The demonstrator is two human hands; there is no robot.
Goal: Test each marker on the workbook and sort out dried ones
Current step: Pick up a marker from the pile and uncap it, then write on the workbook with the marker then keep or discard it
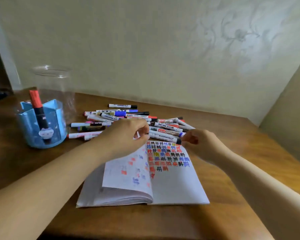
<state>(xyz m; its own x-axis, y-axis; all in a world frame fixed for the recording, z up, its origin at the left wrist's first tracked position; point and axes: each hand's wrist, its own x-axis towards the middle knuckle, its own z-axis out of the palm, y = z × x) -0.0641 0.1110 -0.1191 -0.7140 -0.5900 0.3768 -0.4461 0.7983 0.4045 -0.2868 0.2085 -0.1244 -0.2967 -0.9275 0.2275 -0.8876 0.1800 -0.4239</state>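
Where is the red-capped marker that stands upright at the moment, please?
In the head view the red-capped marker stands in the blue pen holder at the left of the table, apart from the marker pile.

Two bare forearms were seen, no sleeve reaching into view on either. The left hand (126, 135) and right hand (200, 144) were ungloved. No ring, watch or band was visible on the fingers or wrists. Fine detail was blurred.
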